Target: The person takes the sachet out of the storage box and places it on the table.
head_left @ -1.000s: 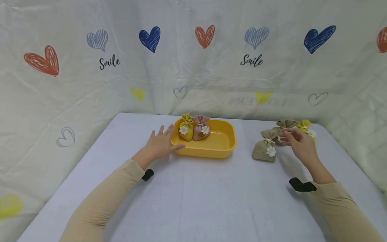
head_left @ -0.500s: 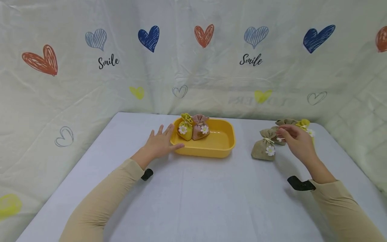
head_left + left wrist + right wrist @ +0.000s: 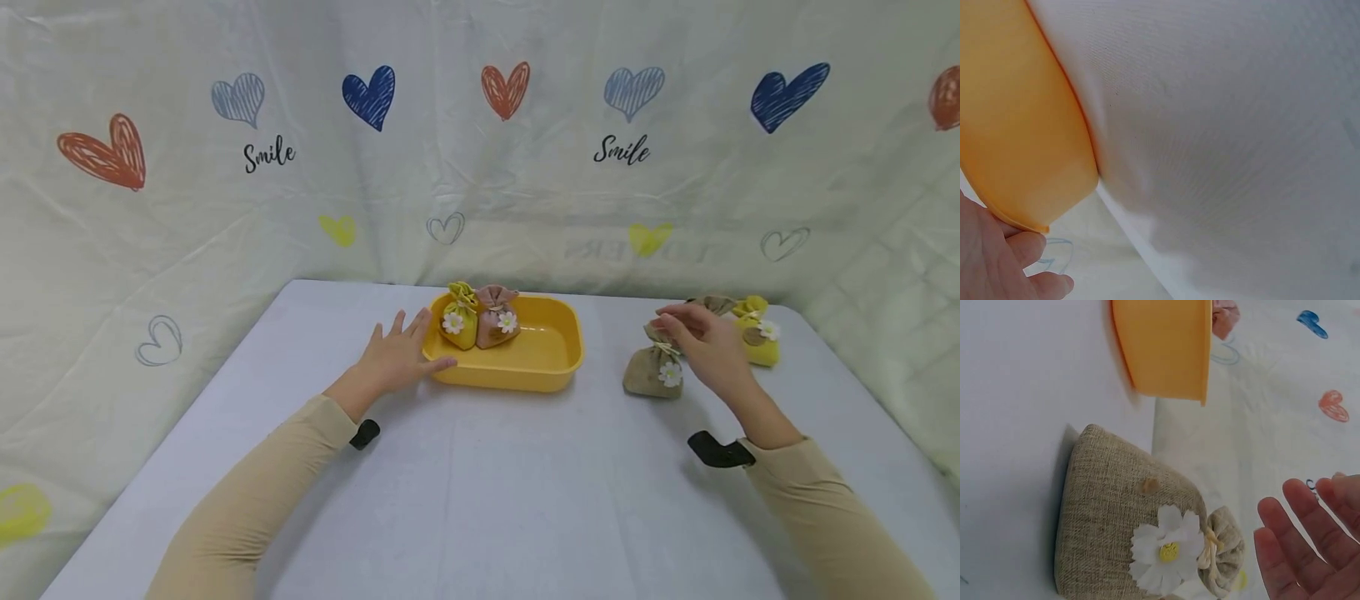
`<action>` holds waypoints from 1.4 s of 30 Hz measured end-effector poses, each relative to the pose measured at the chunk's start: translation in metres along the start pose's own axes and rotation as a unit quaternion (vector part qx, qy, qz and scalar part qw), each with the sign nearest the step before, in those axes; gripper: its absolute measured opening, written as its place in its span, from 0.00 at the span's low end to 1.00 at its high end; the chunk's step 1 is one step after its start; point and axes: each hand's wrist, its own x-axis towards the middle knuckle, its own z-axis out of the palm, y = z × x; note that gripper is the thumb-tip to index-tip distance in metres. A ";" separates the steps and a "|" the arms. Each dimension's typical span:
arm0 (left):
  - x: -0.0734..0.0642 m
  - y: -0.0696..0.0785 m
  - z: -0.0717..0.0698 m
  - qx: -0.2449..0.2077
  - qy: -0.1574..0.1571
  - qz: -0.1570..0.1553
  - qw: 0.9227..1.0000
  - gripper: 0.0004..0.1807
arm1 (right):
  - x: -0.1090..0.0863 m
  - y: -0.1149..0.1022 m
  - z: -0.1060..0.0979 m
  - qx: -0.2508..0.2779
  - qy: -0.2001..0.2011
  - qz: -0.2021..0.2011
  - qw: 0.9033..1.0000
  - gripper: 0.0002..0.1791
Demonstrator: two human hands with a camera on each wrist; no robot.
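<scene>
Linen drawstring sachet [image 3: 647, 372] stands upright, just down-left of the nearer right hand [image 3: 709, 347] — fingers pretty loose, nothing held.

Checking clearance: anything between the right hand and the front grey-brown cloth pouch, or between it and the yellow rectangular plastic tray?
Nothing visible: the right hand is near the front pouch; only white tabletop separates it from the tray.

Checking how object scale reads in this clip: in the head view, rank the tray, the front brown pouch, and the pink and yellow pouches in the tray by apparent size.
1. Tray
2. Front brown pouch, standing nearer the camera
3. Pink pouch and yellow pouch: too alike to rank
</scene>
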 end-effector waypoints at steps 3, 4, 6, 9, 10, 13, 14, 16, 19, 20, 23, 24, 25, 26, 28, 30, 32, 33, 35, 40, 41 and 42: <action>0.000 0.000 0.000 0.002 0.001 0.000 1.000 0.59 | 0.004 -0.003 0.005 0.002 -0.008 -0.001 1.000 0.16; 0.000 0.001 0.000 0.002 0.001 0.000 1.000 0.59 | 0.006 -0.004 0.007 0.000 -0.010 -0.002 1.000 0.16; 0.000 0.001 -0.001 0.003 0.001 -0.002 1.000 0.59 | 0.010 -0.008 0.011 -0.005 -0.013 -0.005 1.000 0.17; -0.001 0.002 -0.002 0.002 0.001 -0.004 1.000 0.59 | 0.014 -0.015 0.017 -0.005 -0.022 -0.003 1.000 0.18; -0.002 0.002 -0.003 0.002 0.001 -0.005 1.000 0.58 | 0.015 -0.017 0.020 -0.007 -0.026 -0.002 1.000 0.18; -0.002 0.002 -0.003 -0.002 0.002 -0.005 1.000 0.58 | 0.017 -0.023 0.029 0.007 -0.037 -0.001 0.999 0.19; -0.002 0.002 -0.003 -0.003 0.002 -0.004 1.000 0.58 | 0.018 -0.024 0.033 0.014 -0.040 -0.003 0.999 0.19; -0.002 0.002 -0.002 -0.003 0.003 -0.004 1.000 0.59 | 0.020 -0.026 0.039 0.027 -0.043 -0.006 0.999 0.18; -0.002 0.001 -0.001 -0.002 0.003 -0.004 1.000 0.59 | 0.022 -0.029 0.047 0.048 -0.043 -0.013 0.998 0.17; -0.002 0.001 -0.001 0.000 0.002 -0.004 1.000 0.59 | 0.023 -0.030 0.050 0.053 -0.043 -0.014 0.998 0.16; -0.002 0.002 -0.001 0.001 0.001 -0.004 1.000 0.59 | 0.026 -0.033 0.057 0.060 -0.045 -0.014 0.997 0.16; -0.002 0.002 -0.001 0.001 0.001 -0.004 1.000 0.59 | 0.027 -0.035 0.060 0.063 -0.047 -0.012 0.997 0.16; -0.002 0.002 -0.001 0.001 0.001 -0.004 1.000 0.59 | 0.028 -0.036 0.062 0.062 -0.049 -0.010 0.997 0.16; -0.002 0.002 -0.001 0.000 0.001 -0.004 1.000 0.59 | 0.028 -0.038 0.064 0.061 -0.051 -0.008 0.997 0.16; -0.002 0.002 -0.001 0.001 0.000 -0.003 1.000 0.59 | 0.030 -0.040 0.069 0.063 -0.057 -0.005 0.996 0.17; -0.001 0.002 -0.001 0.001 0.000 -0.003 1.000 0.59 | 0.031 -0.041 0.075 0.063 -0.064 -0.003 0.996 0.17; -0.001 0.002 0.000 0.000 -0.001 -0.004 1.000 0.59 | 0.033 -0.041 0.081 0.062 -0.069 -0.003 0.996 0.17; -0.001 0.002 0.000 0.000 -0.002 -0.004 1.000 0.59 | 0.035 -0.041 0.084 0.062 -0.071 -0.002 0.996 0.17; -0.001 0.001 0.000 0.000 -0.001 -0.004 1.000 0.59 | 0.037 -0.041 0.089 0.062 -0.074 0.002 0.995 0.18; -0.001 0.001 0.000 0.003 0.003 0.001 1.000 0.59 | 0.041 -0.043 0.103 0.066 -0.087 0.019 0.994 0.18; -0.001 0.001 0.000 0.004 0.002 0.000 1.000 0.59 | 0.042 -0.043 0.106 0.067 -0.094 0.024 0.993 0.18; -0.001 0.002 0.000 0.004 0.001 -0.001 1.000 0.59 | 0.043 -0.044 0.108 0.068 -0.102 0.028 0.992 0.18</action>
